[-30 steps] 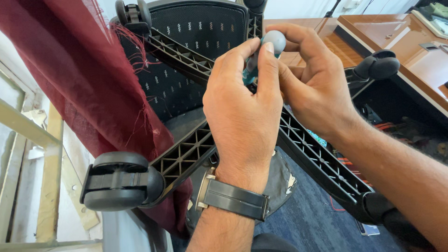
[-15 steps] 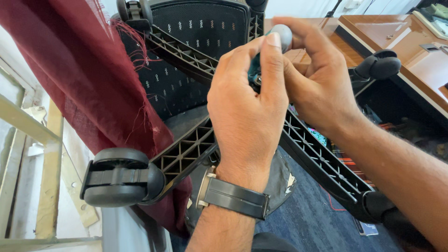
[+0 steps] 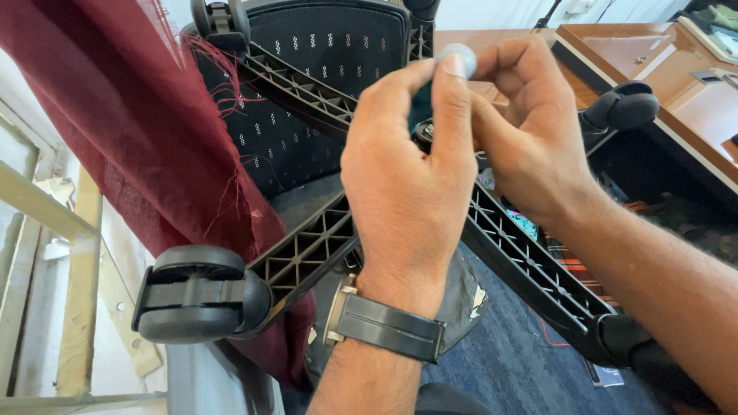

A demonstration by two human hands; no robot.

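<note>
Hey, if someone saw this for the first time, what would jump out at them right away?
Two bare hands meet at top centre: the left hand, with a dark wristwatch, and the right hand pinch a small grey rounded piece over the hub of an upturned black office chair base. A big twin-wheel caster sits at lower left, with frayed maroon cloth draped down the left side.

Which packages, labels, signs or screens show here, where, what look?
No screens or signs.
Colourful printed packet: behind the chair-base spoke, below the right hand; teal and pink patch, mostly hidden.
Small dark card or label: flat on the blue floor, lower right; rectangular, with a pale edge.
</note>
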